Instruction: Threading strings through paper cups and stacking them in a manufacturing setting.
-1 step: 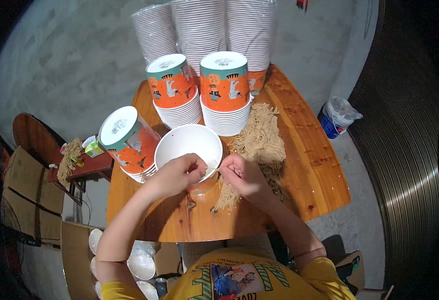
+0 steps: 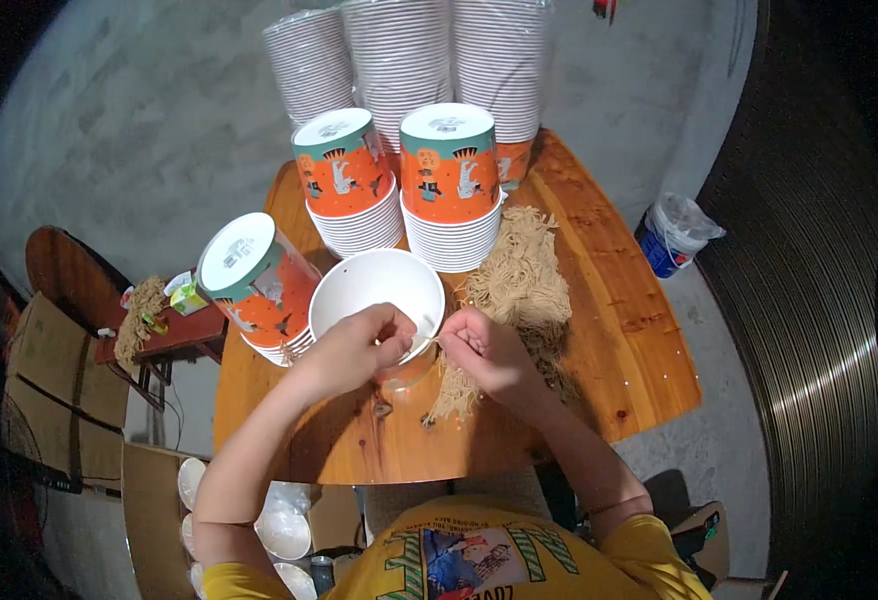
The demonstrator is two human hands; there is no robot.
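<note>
Right hand point(image 2: 484, 345): thumb and forefinger pressed together at the near-right rim of the open bucket point(image 2: 374, 280), pinching what looks like a thin pale cord point(image 2: 433, 339). Left hand point(image 2: 354, 350): fingers curled, thumb and forefinger close together over the near side of the opening; can't tell whether anything sits between them. Bucket is upright, white inside, small hole in its wall at far left. Tan cord pile point(image 2: 524, 275) lies on the wooden table point(image 2: 619, 300), just right of the bucket, loose ends trailing under the right hand. Left of bucket: upside-down orange stack point(image 2: 284, 290). Behind: two more upside-down orange stacks, left one point(image 2: 349, 175) and right one point(image 2: 449, 180). Beyond those, tall white-rimmed stacks point(image 2: 399, 70) in clear plastic. Off table: red bench point(image 2: 189, 335) at left with another tan bunch point(image 2: 139, 315); blue-and-white pail point(image 2: 674, 240) on the floor at right.
</note>
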